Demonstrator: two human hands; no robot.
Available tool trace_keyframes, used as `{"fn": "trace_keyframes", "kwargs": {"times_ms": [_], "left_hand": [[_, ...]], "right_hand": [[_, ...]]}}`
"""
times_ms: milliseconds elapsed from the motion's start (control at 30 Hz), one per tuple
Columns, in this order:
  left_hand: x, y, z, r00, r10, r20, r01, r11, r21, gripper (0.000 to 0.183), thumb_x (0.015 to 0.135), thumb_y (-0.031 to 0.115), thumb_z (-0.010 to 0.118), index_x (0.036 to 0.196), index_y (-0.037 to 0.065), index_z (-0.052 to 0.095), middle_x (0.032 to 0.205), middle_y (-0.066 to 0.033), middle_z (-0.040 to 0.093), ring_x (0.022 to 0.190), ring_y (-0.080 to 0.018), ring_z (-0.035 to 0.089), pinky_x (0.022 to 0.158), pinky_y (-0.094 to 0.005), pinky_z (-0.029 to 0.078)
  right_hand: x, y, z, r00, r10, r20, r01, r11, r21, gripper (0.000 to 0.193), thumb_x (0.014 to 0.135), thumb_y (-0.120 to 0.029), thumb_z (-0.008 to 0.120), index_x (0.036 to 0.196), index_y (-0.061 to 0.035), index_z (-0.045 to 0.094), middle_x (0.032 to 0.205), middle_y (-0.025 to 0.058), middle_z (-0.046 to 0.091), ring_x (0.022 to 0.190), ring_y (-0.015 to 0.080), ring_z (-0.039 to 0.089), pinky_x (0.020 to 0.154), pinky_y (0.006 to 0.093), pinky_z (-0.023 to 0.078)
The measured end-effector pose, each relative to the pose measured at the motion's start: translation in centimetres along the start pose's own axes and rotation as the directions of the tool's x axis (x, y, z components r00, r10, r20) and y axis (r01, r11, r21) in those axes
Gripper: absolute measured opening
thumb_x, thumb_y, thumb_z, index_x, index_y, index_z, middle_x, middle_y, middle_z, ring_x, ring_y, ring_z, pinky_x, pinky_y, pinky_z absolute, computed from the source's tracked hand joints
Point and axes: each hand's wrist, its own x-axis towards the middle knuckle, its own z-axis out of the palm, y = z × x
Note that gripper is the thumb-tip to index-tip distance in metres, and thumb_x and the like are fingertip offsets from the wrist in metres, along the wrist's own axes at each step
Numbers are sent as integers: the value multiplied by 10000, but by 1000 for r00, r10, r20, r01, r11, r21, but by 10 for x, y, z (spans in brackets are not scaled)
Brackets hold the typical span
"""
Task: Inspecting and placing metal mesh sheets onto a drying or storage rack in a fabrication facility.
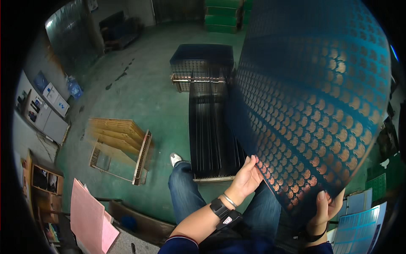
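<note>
A large dark blue circuit board panel (304, 127), covered in rows of small copper-coloured shapes, stands raised and tilted on my right. My left hand (246, 180) grips its lower left edge, the thumb and fingers pinched over it. At the lower right corner, my right hand (325, 209) is closed on the same panel, its thumb lying on the patterned face. Left of the panel, a slotted rack (215, 178) holds several dark panels (209, 131) upright on edge, close in front of my legs.
Beyond the rack stands a stack of dark panels (202, 53) on a low support. To the left, a wooden-coloured rack (141, 158) holds yellowish boards (116, 131). Pink sheets (91, 216) lean near my lower left; blue-and-white panels (357, 228) stand at lower right. Green crates (222, 15) are far back.
</note>
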Motion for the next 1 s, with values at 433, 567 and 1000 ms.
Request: {"fn": "trace_keyframes", "kwargs": {"times_ms": [433,567,1000], "left_hand": [[-23,11,-99,898,-196,-394,231,972,42,184,954,282,487,870,127,540,958,-78,626,941,-201,592,893,-352,464],[-24,6,-134,860,-211,-466,239,971,2,173,966,268,464,883,131,530,947,-60,617,924,-199,583,905,-350,459],[-32,48,-111,731,-308,-609,623,664,413,414,1000,318,336,1313,49,368,1246,-177,537,1045,-280,590,865,-395,491]], "right_hand": [[19,59,63,921,27,389,4,997,-80,550,833,49,493,1351,108,315,911,109,638,587,51,490,522,194,401],[25,81,81,874,170,455,-129,984,-119,557,851,39,484,1376,64,303,860,83,641,552,37,446,503,193,379],[90,116,140,853,147,501,-203,978,59,585,812,73,436,1385,25,326,1227,146,554,1073,139,511,907,249,391]]}}
